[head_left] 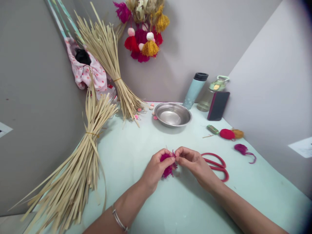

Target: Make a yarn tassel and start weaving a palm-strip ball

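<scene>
Pinched between our left hand's (152,169) thumb and fingers, the yarn (167,172) sits over the table (180,208), and our right hand (195,161) closes its fingertips on the strands just beside the left thumb. We have room to move on the table between the grip and the bowl (173,119) beyond it; right of the grip, the scissors (223,165) crowd our right wrist. Farther right, a red ball (227,134) and a purple tuft (241,149) lie near the table's edge, where the wall (273,107) rises.

We see the yarn as a fuzzy magenta clump with frayed ends, the bowl as round, shiny metal, and the scissors' handles as smooth red loops. Left of the grip, straw (85,162) fans out in long, flat, dry strips.

Our right hand hides the scissors' blades. Our fingers cover part of the yarn, and we cannot tell which strand each tip holds. Above, the picture's edge cuts off the tassels (150,48).
</scene>
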`<move>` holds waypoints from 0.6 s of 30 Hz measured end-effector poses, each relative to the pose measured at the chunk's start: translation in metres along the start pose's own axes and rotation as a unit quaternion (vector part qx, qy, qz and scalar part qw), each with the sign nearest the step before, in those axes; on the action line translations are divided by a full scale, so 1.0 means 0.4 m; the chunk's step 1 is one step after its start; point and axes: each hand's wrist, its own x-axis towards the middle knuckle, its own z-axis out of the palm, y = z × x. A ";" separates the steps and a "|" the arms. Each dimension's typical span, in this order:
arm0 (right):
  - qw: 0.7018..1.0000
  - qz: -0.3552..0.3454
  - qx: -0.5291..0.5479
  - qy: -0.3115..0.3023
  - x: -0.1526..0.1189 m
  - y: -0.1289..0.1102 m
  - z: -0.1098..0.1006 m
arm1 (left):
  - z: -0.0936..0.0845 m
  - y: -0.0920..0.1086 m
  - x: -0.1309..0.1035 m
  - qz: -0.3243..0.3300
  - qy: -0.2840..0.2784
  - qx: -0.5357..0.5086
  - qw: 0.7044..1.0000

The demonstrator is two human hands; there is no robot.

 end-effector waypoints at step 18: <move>1.000 0.005 -0.001 -0.012 -0.003 -0.014 0.016 | -0.004 -0.009 0.008 0.044 -0.030 -0.112 0.992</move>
